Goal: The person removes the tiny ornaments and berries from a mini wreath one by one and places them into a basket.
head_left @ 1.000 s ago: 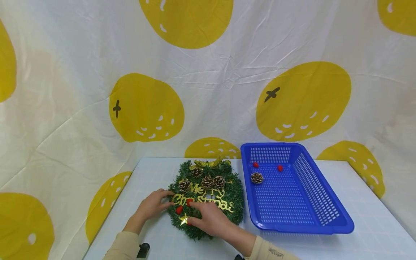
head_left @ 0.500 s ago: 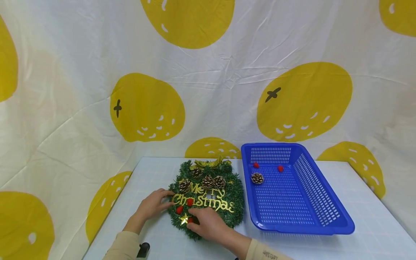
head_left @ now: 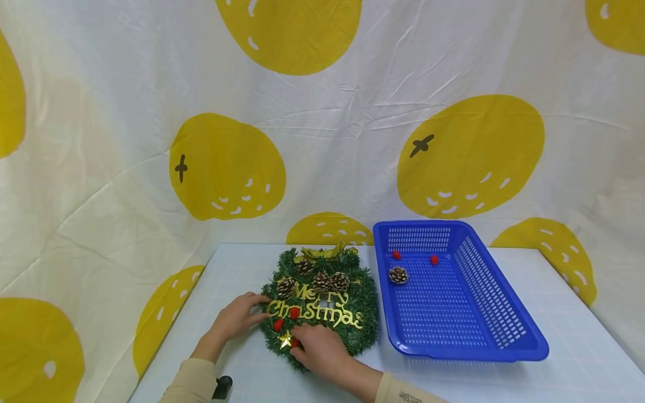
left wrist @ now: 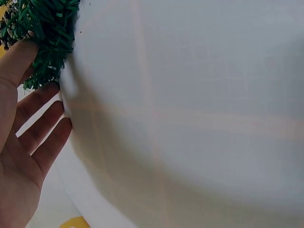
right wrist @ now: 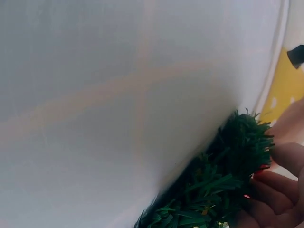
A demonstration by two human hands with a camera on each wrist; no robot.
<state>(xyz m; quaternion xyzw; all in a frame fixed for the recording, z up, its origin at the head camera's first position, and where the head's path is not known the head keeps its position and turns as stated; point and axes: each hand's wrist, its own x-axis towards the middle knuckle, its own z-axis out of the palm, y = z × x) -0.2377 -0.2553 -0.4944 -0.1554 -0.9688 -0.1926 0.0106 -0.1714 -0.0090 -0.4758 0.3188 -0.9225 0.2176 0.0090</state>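
A person's two bare hands attend to a round green tinsel wreath lying flat on a white, faintly checked table, left of a blue plastic basket with slotted walls. The right hand reaches over the near side, its thumb and forefinger curled around a small red ball just right of a shiny gold star; how firmly they pinch cannot be told. The left hand rests at the left edge, fingers apart and loosely straight, one digit touching the tinsel. Two more red balls sit just beyond the star, beside gold "Merry Christmas" lettering; brown pine cones and a gold ribbon dress the far side. In the basket, toward its far left, lie a white-tipped pine cone and two loose red balls. The wreath looks light and springy, its bristles likely to give under pressure, so a steadying hold belongs on the thick outer rim, where the left hand rests. The red ball appears light and small, probably best taken by its sides between thumb and fingertip and pressed low into the greenery. The lettering and star seem thin, perhaps slick and easily bent, and are better left out of any grip; the pine cones look stiff but brittle at the scales.
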